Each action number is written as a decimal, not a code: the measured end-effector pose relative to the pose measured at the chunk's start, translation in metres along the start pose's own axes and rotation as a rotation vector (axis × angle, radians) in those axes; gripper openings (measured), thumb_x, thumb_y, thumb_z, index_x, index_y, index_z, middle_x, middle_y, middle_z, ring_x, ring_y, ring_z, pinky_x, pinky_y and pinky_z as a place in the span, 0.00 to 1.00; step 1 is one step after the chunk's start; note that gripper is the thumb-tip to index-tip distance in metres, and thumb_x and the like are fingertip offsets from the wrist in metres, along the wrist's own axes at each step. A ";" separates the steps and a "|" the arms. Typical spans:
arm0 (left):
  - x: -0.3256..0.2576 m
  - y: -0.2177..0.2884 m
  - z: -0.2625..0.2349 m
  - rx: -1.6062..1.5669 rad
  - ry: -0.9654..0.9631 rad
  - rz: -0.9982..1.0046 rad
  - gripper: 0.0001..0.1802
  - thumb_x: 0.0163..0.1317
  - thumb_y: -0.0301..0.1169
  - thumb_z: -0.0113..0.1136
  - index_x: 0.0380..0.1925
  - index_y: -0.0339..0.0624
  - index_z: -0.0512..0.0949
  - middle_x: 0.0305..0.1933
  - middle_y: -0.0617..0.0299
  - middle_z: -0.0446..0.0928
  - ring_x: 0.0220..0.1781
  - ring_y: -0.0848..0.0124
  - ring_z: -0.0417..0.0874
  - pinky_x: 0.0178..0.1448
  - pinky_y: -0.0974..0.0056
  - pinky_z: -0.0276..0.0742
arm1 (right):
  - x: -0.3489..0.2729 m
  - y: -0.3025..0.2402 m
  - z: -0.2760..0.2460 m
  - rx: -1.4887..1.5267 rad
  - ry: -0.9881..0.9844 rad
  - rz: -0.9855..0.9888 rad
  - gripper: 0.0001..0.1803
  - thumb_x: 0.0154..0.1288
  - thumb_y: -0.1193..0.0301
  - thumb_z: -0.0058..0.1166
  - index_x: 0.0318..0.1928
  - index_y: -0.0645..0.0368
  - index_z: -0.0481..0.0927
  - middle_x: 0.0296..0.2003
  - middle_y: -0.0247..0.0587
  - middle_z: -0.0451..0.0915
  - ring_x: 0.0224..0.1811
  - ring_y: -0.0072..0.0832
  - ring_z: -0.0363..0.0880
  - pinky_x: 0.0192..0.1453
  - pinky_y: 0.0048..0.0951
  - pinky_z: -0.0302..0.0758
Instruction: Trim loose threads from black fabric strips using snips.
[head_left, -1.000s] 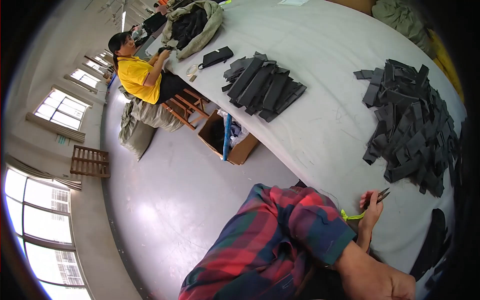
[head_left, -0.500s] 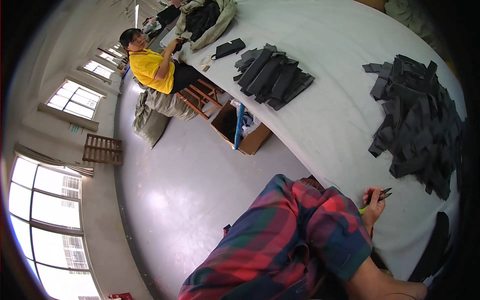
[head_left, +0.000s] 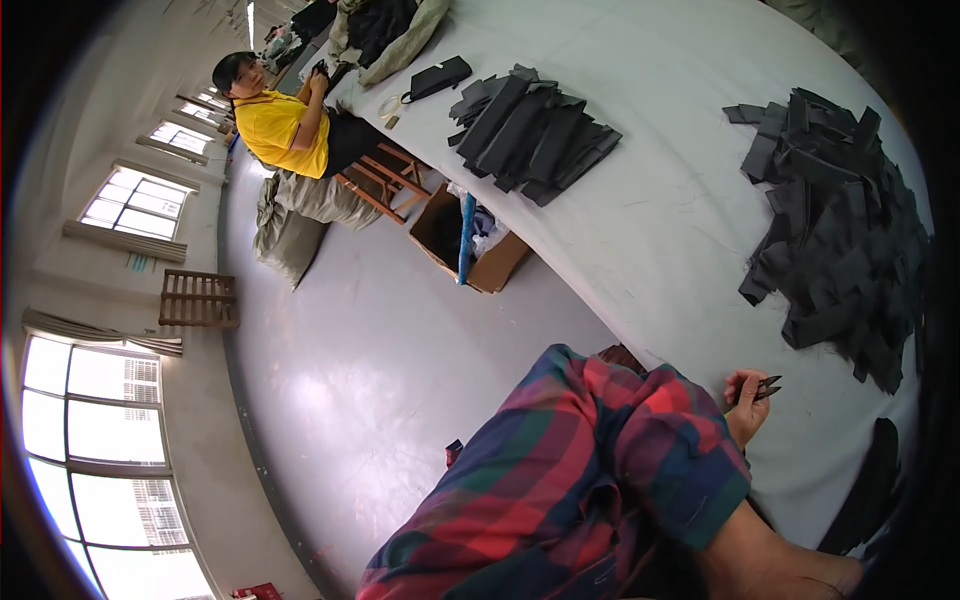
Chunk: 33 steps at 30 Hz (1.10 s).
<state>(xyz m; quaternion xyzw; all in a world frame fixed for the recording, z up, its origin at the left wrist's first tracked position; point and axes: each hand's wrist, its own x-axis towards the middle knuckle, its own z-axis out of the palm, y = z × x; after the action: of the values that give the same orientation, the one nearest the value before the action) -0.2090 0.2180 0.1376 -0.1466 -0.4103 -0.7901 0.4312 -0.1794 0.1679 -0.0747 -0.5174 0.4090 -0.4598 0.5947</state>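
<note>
On the surface we see one heap of fabric strips at right and a second stack farther left. A cardboard box stands on the floor beside the surface edge, a stool behind it.

Daylight from blown-out windows at left; strong fisheye bending, dark rim.

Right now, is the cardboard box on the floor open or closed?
Open. The cardboard box beside the table shows its dark inside, and a blue stick stands out of the top.
</note>
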 end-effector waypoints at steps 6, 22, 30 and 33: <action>-0.032 0.094 0.002 0.055 0.050 0.027 0.17 0.63 0.37 0.59 0.43 0.32 0.76 0.38 0.61 0.79 0.41 0.76 0.78 0.44 0.69 0.73 | 0.000 0.006 0.009 -0.035 -0.007 -0.016 0.15 0.74 0.63 0.40 0.34 0.60 0.73 0.27 0.33 0.73 0.26 0.16 0.65 0.29 0.17 0.60; -0.286 0.299 -0.151 1.777 1.555 -0.138 0.10 0.52 0.21 0.56 0.36 0.39 0.80 0.38 0.60 0.80 0.38 0.68 0.80 0.43 0.67 0.75 | -0.001 -0.006 0.006 -0.056 -0.030 -0.003 0.15 0.75 0.64 0.39 0.35 0.61 0.72 0.28 0.36 0.73 0.25 0.16 0.66 0.29 0.18 0.61; -0.372 0.367 -0.186 2.559 1.873 -0.632 0.33 0.49 0.39 0.66 0.56 0.40 0.71 0.54 0.53 0.71 0.57 0.52 0.70 0.57 0.50 0.68 | -0.001 -0.004 0.012 -0.086 0.007 0.052 0.14 0.75 0.64 0.39 0.36 0.60 0.72 0.27 0.33 0.74 0.24 0.15 0.65 0.27 0.16 0.60; -0.375 0.376 -0.194 2.497 1.958 -0.791 0.35 0.47 0.41 0.68 0.55 0.40 0.72 0.50 0.54 0.72 0.54 0.53 0.72 0.55 0.51 0.69 | 0.001 -0.007 0.015 -0.123 0.002 0.071 0.14 0.75 0.63 0.39 0.36 0.60 0.73 0.26 0.33 0.73 0.24 0.14 0.65 0.27 0.16 0.59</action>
<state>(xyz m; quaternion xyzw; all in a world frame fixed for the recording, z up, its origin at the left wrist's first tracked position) 0.3360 0.1684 -0.0059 -0.9091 0.3534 -0.1717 -0.1385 -0.1653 0.1703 -0.0653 -0.5378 0.4552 -0.4129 0.5771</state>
